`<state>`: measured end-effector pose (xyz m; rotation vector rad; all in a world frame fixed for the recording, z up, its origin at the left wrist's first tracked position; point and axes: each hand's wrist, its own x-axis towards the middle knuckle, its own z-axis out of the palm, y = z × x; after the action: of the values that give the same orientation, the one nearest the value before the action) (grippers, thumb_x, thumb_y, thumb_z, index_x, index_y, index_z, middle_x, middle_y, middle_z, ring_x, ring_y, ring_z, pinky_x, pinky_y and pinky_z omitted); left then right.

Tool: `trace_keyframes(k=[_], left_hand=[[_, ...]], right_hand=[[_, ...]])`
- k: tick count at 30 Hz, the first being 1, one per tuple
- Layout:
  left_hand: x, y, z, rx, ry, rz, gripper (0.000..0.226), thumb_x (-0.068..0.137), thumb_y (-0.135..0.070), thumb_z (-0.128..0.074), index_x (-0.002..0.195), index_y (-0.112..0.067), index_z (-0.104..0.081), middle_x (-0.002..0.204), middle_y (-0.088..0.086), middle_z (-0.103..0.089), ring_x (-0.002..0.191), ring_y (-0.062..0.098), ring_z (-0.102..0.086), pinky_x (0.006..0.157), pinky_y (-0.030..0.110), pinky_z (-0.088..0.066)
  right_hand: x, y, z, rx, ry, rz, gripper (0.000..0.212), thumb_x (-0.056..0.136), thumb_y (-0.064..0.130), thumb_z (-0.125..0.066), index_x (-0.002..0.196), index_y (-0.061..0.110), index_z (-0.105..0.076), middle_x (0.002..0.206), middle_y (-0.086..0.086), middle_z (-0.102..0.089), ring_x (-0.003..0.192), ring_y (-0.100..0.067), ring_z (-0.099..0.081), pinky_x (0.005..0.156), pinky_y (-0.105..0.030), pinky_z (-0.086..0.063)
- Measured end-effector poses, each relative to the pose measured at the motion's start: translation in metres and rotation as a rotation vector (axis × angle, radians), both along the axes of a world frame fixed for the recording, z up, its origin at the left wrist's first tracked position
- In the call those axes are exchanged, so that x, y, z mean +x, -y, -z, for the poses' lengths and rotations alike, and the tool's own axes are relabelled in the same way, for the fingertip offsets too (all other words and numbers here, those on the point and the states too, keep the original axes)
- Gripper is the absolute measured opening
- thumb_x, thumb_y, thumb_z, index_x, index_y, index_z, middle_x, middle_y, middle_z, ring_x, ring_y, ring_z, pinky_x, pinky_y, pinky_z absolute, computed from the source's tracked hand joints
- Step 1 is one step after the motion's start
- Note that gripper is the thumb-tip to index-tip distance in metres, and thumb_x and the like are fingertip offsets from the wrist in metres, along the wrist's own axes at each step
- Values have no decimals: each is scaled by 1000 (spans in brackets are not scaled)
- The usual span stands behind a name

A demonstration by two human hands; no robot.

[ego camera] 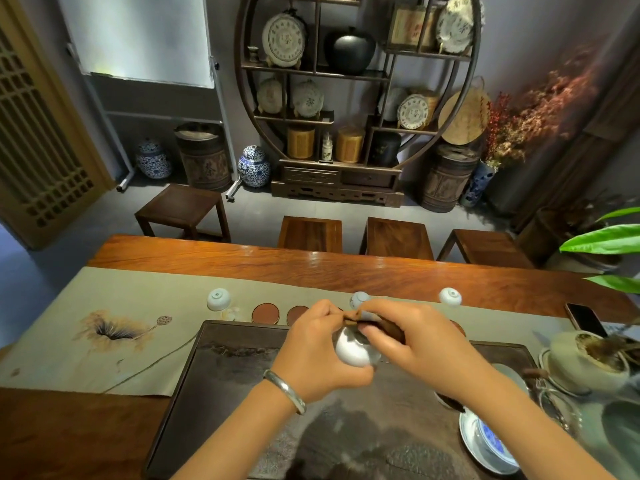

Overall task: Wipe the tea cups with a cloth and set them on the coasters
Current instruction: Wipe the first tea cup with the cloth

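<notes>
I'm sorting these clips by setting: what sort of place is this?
Most likely a tea room or tea shop: a round display shelf of wrapped tea cakes, a dark tea tray on a long wooden table, and small cups.

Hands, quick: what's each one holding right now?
Left hand: closed around a white tea cup.
Right hand: pinching a brown cloth at the cup.
</notes>
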<state>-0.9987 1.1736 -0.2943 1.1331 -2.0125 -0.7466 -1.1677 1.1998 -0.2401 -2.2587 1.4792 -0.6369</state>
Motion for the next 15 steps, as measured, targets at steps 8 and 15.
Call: trace_keyframes(k=[8,15], left_hand=[[12,10,8,66,-33,-114,43,51,-39,-81,92,-33,-70,80,-8,-49,75,4,-51,63,9,-36],[14,17,6,51,62,-65,43,52,-49,-77,90,-32,-68,82,-6,-49,74,6,-53,65,23,-48]], right_hand=[[-10,-9,18,41,-35,38,9,92,34,-52,98,34,-59,77,6,-67,68,-10,-60,62,-33,-48],[-4,-3,9,-44,103,153,11,90,35,-53,101,34,-55,74,1,-67,66,-14,-61,61,-40,-49]])
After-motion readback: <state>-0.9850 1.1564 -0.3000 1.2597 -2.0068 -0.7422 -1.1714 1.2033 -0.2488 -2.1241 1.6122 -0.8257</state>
